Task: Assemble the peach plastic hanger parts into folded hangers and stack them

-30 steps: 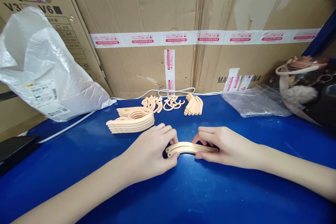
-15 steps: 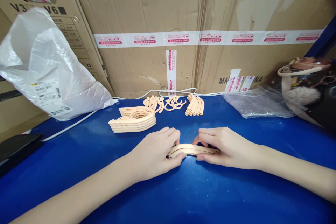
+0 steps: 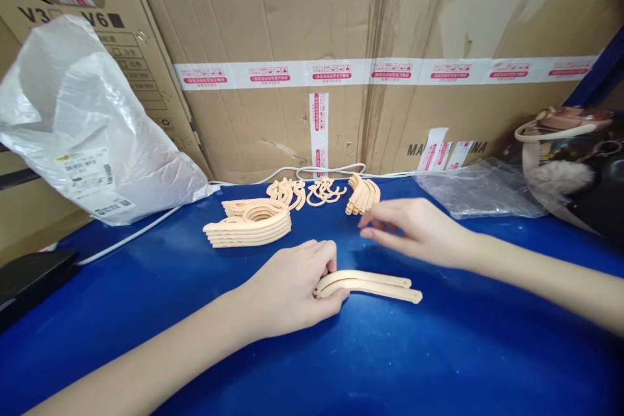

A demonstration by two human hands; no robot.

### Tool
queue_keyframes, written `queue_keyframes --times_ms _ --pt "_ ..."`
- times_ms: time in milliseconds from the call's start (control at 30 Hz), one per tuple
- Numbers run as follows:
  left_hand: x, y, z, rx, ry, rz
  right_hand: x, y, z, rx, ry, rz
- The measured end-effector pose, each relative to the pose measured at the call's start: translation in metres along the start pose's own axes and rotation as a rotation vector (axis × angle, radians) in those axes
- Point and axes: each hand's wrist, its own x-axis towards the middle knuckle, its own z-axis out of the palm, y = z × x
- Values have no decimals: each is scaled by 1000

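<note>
Two curved beige plastic hanger arms [image 3: 375, 285] lie side by side on the blue table. My left hand [image 3: 292, 285] pinches their left ends between thumb and fingers, while their right ends fan slightly apart, each with a small hole. Above and right of them hovers my right hand [image 3: 419, 231], empty, thumb and fingers apart. Its fingertips are just in front of a pile of similar curved arms [image 3: 364, 196]. Left of that pile lie several beige hooks [image 3: 325, 192] and a heap of small curved pieces [image 3: 286, 194]. A neat stack of beige hangers [image 3: 251, 234] stands beyond my left hand.
A white plastic mailing bag [image 3: 92, 136] leans at the left, near a black device [image 3: 34, 283] and a white cable [image 3: 129, 234]. Large cardboard boxes [image 3: 273, 19] wall off the back. Clear plastic film [image 3: 482, 192] and a dark bag [image 3: 585, 175] lie at the right.
My right hand has let go of the hanger arms and moved up and away, toward the pile. The arms' right ends have spread apart. My left hand keeps its hold.
</note>
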Motion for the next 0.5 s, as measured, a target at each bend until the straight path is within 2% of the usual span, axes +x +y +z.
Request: queue_keyframes --times_ms 100,200,333,500 --pt "0 1 -1 12 2 3 31 14 -7 -121 -11 29" --pt "-1 2 -3 12 -1 15 63 28 -5 -276 -90 64" --pt "-1 1 -3 9 -13 28 97 44 9 -297 -148 64" --pt "-3 -1 -2 -1 6 42 118 55 23 -257 -199 96"
